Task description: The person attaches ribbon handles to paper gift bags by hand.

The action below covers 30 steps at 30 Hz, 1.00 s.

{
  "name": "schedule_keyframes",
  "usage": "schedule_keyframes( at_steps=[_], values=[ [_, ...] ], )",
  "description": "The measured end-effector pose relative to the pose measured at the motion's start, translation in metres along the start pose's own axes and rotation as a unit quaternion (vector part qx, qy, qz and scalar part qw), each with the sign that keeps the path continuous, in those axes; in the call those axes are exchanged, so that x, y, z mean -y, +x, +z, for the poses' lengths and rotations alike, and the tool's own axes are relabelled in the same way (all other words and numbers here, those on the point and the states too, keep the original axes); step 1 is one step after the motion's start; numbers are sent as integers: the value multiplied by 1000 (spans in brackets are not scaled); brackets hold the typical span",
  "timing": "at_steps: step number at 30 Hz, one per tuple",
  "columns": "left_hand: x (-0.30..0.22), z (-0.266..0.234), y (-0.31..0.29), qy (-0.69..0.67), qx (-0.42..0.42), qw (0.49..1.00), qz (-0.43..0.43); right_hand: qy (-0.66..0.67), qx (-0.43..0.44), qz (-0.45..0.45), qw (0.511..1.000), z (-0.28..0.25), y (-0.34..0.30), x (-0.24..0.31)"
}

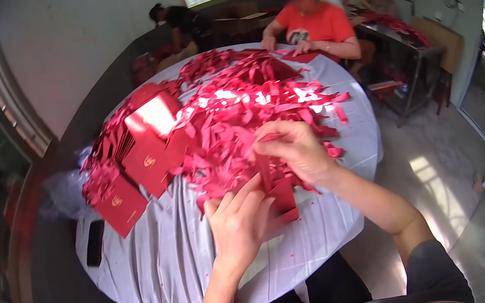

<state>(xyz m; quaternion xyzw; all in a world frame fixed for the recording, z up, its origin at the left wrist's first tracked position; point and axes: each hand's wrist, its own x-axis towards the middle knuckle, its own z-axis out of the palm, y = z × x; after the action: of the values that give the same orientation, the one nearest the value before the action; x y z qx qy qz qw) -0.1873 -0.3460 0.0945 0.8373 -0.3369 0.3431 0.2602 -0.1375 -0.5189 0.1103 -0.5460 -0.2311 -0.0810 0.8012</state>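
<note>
Close to the near side of the round table, my left hand (237,221) is closed on a flat red card or pouch (284,201), its fingers lying over the left part. My right hand (298,148) is raised just above and to the right, thumb and fingers pinched on a red ribbon (265,170) that hangs down toward the card. Motion blurs the card's lower edge, and my left hand hides part of it. Right beyond both hands spreads a large tangled heap of red ribbons (219,126), glossy where sunlight strikes it.
Red pouches with gold emblems (122,210) lie stacked at the left, beside clear plastic (65,193). A black phone (95,243) rests near the left edge of the white-clothed table (168,284). Across it, a person in an orange-red shirt (314,24) handles red pieces. Others work behind.
</note>
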Motion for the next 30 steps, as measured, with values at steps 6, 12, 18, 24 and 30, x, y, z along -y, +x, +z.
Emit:
schedule_keyframes(
  at_steps=[6,12,18,24,30],
  values=[
    [-7,5,4,10,24,1000,7,99,0,-1,995,1,3,1],
    [-7,4,2,11,26,1000,5,116,-2,-23,993,3,5,-1],
    [-7,4,2,15,15,1000,9,179,15,-18,984,4,11,5],
    [-7,5,1,11,19,1000,11,154,5,-24,988,2,17,5],
    [-8,5,1,20,16,1000,12,145,14,-40,989,0,23,-1]
  ],
)
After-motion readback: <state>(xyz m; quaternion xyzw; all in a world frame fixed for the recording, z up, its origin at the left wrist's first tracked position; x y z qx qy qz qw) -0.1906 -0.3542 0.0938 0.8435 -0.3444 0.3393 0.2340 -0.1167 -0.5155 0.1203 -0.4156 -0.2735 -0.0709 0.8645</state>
